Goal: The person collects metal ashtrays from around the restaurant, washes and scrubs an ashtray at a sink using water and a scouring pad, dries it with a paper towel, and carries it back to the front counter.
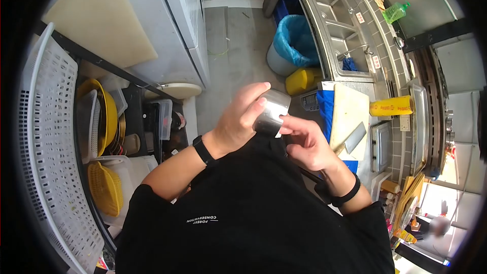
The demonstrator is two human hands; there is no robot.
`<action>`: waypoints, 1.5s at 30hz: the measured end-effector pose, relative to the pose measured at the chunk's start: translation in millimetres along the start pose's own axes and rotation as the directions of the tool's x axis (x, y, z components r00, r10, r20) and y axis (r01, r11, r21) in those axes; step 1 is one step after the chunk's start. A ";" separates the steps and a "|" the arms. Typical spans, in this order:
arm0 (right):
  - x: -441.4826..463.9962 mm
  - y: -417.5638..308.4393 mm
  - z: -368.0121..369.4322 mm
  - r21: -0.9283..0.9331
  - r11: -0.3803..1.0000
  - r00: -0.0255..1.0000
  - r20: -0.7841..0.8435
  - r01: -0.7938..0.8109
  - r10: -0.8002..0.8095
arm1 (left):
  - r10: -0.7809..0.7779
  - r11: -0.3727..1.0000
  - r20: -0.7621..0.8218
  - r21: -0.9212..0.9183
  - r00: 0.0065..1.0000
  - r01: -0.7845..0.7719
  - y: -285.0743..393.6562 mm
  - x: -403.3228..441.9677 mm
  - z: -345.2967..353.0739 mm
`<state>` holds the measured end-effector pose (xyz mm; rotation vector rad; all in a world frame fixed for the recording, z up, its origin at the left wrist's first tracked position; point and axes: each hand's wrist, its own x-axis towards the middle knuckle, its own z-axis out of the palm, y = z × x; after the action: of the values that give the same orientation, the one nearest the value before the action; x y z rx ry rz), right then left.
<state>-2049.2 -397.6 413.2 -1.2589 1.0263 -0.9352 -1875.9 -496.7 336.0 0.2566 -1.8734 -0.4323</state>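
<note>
A shiny metal cup-like container (272,112) is held in front of my chest, tilted. My left hand (237,122) wraps its fingers around the container's left and upper side. On the other side, my right hand (308,144) has curled fingers, with the fingertips against the container's lower right edge. The inside of the container cannot be seen. Right of my hands, a cleaver (353,138) lies on a pale cutting board (350,106), over a blue cloth (325,109).
A bin lined with a blue bag (293,33) stands ahead, beside a yellow container (303,81). Sinks (332,30) line the right counter, with a yellow roll (391,106) near the board. On the left, a shelf carries a white basket (58,137) and yellow basins (108,116).
</note>
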 end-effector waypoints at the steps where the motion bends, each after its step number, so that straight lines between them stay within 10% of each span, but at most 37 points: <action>1: -0.5 4.3 -0.1 0.251 0.962 0.991 -0.051 -0.106 0.123 | 0.014 1.000 0.009 0.003 1.000 -0.014 -2.3 0.5 0.2; 6: 9.4 6.5 1.5 0.580 0.814 0.995 -0.052 -0.044 0.091 | -0.002 0.999 0.092 0.048 0.996 -0.003 -3.1 4.1 -4.1; 8: 6.4 12.5 -13.7 0.505 0.855 0.965 -0.145 -0.116 0.217 | -0.214 0.973 0.212 -0.042 0.954 0.227 3.9 4.2 -4.0; 13: -13.5 -22.7 -33.2 -0.311 0.950 0.893 -0.436 -0.035 -0.110 | -0.473 0.850 0.257 -0.120 0.843 0.513 9.1 5.9 -13.7; 14: -4.5 -31.3 -36.5 -0.710 0.652 0.865 -0.122 0.267 -0.486 | -0.476 0.846 0.264 -0.124 0.839 0.519 17.5 10.6 -16.8; 16: 5.9 -48.6 -21.8 -0.809 0.240 0.773 0.358 0.537 -0.523 | -0.625 0.650 0.570 0.003 0.533 0.760 37.5 32.0 -25.6; 17: 12.5 -49.4 -13.0 -0.774 0.269 0.788 0.431 0.573 -0.440 | -0.390 0.876 0.600 0.009 0.698 0.481 31.0 21.1 -18.3; 20: 21.4 -45.2 -8.2 -0.743 0.307 0.794 0.483 0.595 -0.369 | -0.470 0.627 0.572 -0.320 0.672 0.711 29.2 18.3 -21.3; 24: 27.9 -42.7 -16.6 -0.630 0.462 0.780 0.470 0.625 -0.413 | -0.399 0.740 0.580 -0.252 0.710 0.623 35.5 20.1 -30.5; 26: 27.7 -42.4 -22.1 -0.595 0.585 0.833 0.365 0.552 -0.415 | -0.524 0.765 0.548 -0.033 0.652 0.643 38.5 22.9 -29.5; 28: 25.2 -36.0 -34.3 -0.556 0.693 0.885 0.216 0.460 -0.413 | -0.697 0.485 0.607 0.007 0.381 0.875 51.7 36.3 -39.1; 31: 10.2 -36.5 -55.2 -0.547 0.833 0.995 0.007 0.089 -0.101 | -0.461 0.618 0.418 -0.482 0.783 0.621 36.9 21.7 -36.7; 34: 9.3 -12.7 -59.7 -0.145 0.982 0.941 -0.300 0.120 -0.159 | -0.513 0.489 0.338 -0.641 0.789 0.592 31.5 25.6 -43.5; 38: 27.2 -11.2 -28.5 0.355 0.865 0.878 -0.446 0.353 -0.175 | -0.413 0.197 0.485 -0.779 0.771 0.595 36.6 21.6 -27.5; 42: 42.0 7.3 6.3 0.720 0.693 0.990 -0.126 0.044 0.069 | -0.076 -0.290 0.662 -0.730 0.746 0.619 42.7 32.0 -20.3; 45: 38.0 17.1 27.0 0.836 0.522 0.906 -0.077 -0.169 0.417 | -0.053 -0.188 0.626 -0.771 0.778 0.608 25.7 20.1 -11.6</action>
<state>-2012.5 -424.6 393.5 -0.1430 0.7987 -1.1320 -1870.9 -483.0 367.5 -0.4434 -1.1909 -2.3826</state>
